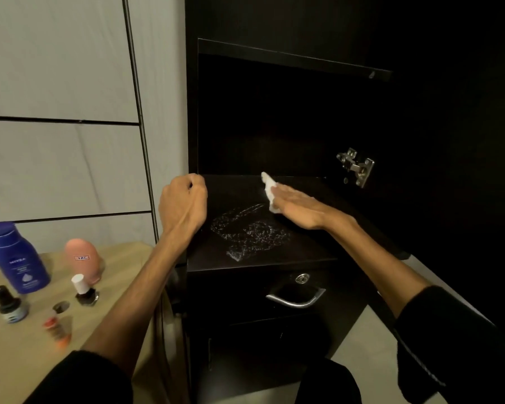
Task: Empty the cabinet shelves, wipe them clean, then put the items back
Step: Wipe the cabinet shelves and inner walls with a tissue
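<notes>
Flat and spread, the right hand (296, 207) presses a white cloth (270, 193) against the dark cabinet shelf (309, 243) — its grip is more a palm-down press than a clutch, with only the cloth's crumpled edge poking out past the fingertips. Curled into a loose fist, the left hand (184, 204) rests at the shelf's left front corner; I cannot tell whether it holds anything. A wet, foamy patch (248, 231) glistens on the shelf between the two hands, just in front of the cloth, so the wiping looks under way and far from done. To do it well, the cloth should probably be drawn toward the front through that patch in overlapping strokes, pressure kept even under the whole palm, then carried into the back corners, which are too dark to judge. Turning the cloth to a dry face would likely keep streaks off such a dark surface. The emptied things stand on the bench (21, 371) to the left, well apart from the shelf: a blue lotion bottle (18, 258), a pink bottle (82, 260), a white-capped small bottle (83, 290), a dark pump bottle (8, 304) and an orange-tipped tube (57, 330) lying down. They are best left there until the shelf is dry.
</notes>
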